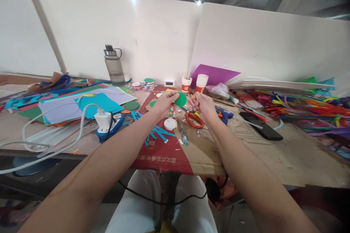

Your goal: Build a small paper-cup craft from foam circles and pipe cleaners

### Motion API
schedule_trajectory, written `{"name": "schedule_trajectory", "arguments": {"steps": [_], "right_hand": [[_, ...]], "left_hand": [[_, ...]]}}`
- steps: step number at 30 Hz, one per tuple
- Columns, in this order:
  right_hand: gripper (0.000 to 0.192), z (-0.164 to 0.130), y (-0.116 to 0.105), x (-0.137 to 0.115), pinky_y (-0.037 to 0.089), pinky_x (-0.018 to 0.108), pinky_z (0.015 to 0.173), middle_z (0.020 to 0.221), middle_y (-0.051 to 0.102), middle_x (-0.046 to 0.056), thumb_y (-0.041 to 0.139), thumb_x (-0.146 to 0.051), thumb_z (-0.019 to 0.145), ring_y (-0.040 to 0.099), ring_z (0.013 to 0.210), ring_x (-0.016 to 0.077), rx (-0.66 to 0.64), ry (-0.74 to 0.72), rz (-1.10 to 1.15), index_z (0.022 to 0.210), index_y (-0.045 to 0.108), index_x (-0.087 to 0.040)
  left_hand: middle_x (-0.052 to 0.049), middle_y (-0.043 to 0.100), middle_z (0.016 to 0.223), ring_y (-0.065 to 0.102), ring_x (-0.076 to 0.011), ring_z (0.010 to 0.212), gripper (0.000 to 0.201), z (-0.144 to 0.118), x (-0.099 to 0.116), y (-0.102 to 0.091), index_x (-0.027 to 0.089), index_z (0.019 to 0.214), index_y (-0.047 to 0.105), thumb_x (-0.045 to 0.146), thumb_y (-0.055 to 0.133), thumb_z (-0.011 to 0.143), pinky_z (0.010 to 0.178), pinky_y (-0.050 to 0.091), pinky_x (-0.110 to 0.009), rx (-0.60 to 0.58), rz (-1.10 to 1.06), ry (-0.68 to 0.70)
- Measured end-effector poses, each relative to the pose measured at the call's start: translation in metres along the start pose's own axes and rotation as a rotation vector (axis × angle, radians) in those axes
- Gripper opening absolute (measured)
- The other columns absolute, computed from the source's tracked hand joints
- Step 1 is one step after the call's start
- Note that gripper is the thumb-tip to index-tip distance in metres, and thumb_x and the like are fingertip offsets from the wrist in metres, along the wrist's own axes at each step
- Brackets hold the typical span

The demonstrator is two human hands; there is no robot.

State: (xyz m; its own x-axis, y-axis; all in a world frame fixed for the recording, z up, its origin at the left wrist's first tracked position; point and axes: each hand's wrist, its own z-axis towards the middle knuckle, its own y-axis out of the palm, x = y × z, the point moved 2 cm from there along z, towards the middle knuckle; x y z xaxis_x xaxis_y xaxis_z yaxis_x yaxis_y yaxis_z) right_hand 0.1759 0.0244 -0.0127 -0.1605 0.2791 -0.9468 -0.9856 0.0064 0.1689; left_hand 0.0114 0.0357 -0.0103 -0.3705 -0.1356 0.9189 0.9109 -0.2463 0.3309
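Observation:
A green paper disc (181, 99) is held by its left edge between the thumb and fingers of my left hand (164, 104). To the right, my right hand (204, 106) is closed in a pinch, apart from the disc; what its fingertips hold, if anything, I cannot make out. Orange-handled scissors (194, 120) lie under and in front of the right hand. Below the hands are a round white lid-like piece (170, 124) and a pen (183, 133). Blue paper strips (161, 133) are scattered under my left forearm.
A blue power strip with a white charger (103, 119) and cables sits left, by sheets of coloured paper (60, 107). Behind stand a bottle (113, 66), two paper cups (201, 82) and a small clock (169, 83). A blue glue gun (224, 115) and black phone (261, 126) lie right.

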Motion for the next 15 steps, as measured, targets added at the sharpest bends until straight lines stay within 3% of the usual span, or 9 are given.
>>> {"name": "schedule_trajectory", "arguments": {"steps": [3,7,10,15], "right_hand": [[0.052,-0.004,0.006,-0.001,0.037,0.026,0.047,0.054,0.047,-0.003,0.056,-0.072,0.076,0.041,0.047,0.0101,-0.071,-0.025,-0.100,0.067,0.056,-0.021],[0.039,-0.008,0.015,-0.003,0.040,0.025,0.054,0.067,0.057,-0.003,0.072,-0.056,0.067,0.048,0.057,0.0105,-0.199,-0.086,-0.187,0.078,0.059,-0.021],[0.030,-0.007,0.016,-0.001,0.038,0.026,0.052,0.057,0.054,-0.004,0.073,-0.045,0.066,0.045,0.051,0.0102,-0.212,-0.063,-0.222,0.070,0.057,-0.020],[0.024,-0.006,0.013,0.001,0.037,0.025,0.050,0.053,0.054,-0.004,0.071,-0.039,0.068,0.046,0.048,0.0106,-0.174,-0.016,-0.241,0.067,0.056,-0.020]], "left_hand": [[0.000,0.062,0.071,0.056,-0.0083,0.057,0.022,-0.002,0.001,0.001,0.014,0.082,0.063,0.026,0.079,0.071,0.049,0.043,-0.019,0.007,-0.017,0.035],[0.000,0.062,0.071,0.055,-0.0075,0.058,0.025,-0.004,0.004,0.003,0.013,0.081,0.062,0.025,0.080,0.069,0.053,0.044,-0.019,-0.002,-0.015,0.044],[0.000,0.063,0.072,0.057,-0.0085,0.062,0.029,-0.005,0.004,0.006,0.012,0.080,0.062,0.026,0.083,0.066,0.057,0.046,-0.019,-0.042,-0.014,0.014],[0.001,0.061,0.066,0.052,-0.0069,0.053,0.029,-0.003,0.002,0.004,0.012,0.079,0.064,0.031,0.083,0.066,0.048,0.040,-0.019,-0.026,0.060,-0.046]]}}
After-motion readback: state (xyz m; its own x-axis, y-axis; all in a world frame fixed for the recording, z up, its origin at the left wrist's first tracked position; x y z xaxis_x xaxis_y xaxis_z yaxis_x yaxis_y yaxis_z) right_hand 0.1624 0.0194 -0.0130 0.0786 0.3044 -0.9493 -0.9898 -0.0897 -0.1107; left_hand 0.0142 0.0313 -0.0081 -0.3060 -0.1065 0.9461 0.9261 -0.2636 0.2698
